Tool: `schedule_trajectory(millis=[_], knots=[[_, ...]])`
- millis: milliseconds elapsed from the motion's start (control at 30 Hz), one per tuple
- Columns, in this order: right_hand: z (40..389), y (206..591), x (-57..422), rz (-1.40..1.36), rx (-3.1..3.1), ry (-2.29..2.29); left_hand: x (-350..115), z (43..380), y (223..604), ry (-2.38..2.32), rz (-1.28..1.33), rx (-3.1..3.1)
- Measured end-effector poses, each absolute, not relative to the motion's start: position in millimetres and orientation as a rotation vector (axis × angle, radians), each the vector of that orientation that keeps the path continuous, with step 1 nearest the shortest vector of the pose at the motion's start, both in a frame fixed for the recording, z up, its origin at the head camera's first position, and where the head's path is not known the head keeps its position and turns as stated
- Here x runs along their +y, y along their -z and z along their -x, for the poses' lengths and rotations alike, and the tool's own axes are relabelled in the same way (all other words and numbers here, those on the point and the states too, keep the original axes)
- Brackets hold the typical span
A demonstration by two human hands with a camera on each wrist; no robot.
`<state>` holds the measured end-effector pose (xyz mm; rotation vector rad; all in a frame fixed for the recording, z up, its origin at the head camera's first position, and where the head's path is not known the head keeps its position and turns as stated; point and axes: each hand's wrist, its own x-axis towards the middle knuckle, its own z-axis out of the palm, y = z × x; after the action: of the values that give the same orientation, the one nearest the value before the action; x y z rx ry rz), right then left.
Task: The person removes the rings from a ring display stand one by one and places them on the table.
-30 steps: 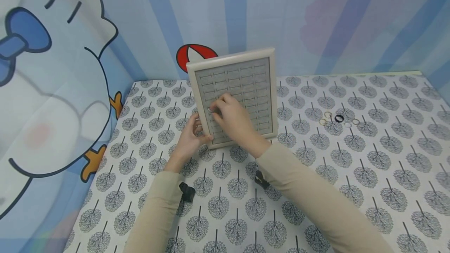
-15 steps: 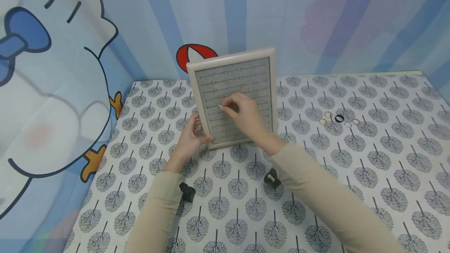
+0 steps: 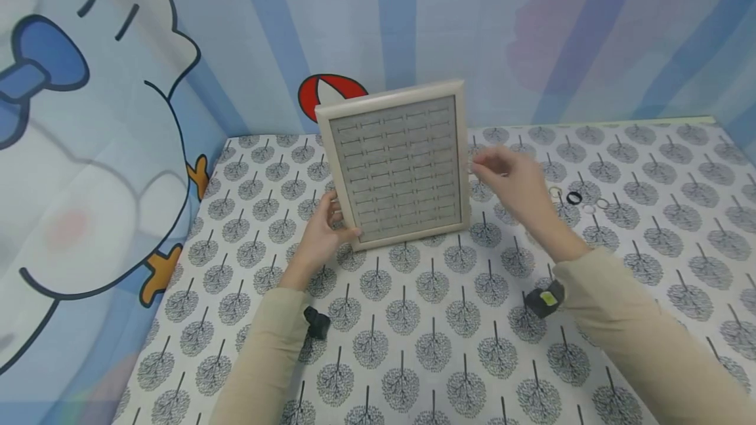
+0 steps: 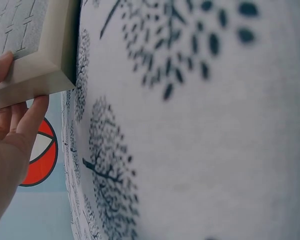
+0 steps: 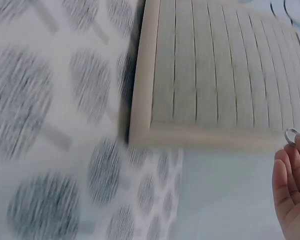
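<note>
A ring display board (image 3: pixel 401 169) in a pale frame, its grey padded face lined with slots, stands propped at a lean on the table. At its lower left edge my left hand (image 3: pixel 321 236) holds the frame, thumb (image 4: pixel 1 67) on the front and fingers behind. Just off the board's right side, my right hand (image 3: pixel 515 179) pinches a silver ring (image 5: pixel 290 136) between thumb and fingertips. All the slots in sight look bare in the head view.
Right of the board lie a black ring (image 3: pixel 574 198), a pale ring (image 3: pixel 588 209) and gold-toned rings (image 3: pixel 602 203) on the tree-print cloth (image 3: pixel 434 346). A striped curtain backdrop (image 3: pixel 490 31) rises behind the table. Dark wrist cameras (image 3: pixel 317 324) hang under both sleeves.
My right hand has moved right, from in front of the board's left-middle slots to beyond its right edge, carrying the silver ring. The left hand and board have stayed in place.
</note>
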<state>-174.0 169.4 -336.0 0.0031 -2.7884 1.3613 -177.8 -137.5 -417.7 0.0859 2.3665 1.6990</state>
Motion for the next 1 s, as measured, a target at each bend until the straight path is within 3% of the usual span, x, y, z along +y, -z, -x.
schedule_trajectory(millis=[500,1000], knots=[[153,387,287,0.235,-2.943,-1.074,-137,176,414,-1.68,-0.071,2.378],[147,415,326,0.368,-3.12,-0.958,-137,176,413,-1.682,-0.065,2.383]])
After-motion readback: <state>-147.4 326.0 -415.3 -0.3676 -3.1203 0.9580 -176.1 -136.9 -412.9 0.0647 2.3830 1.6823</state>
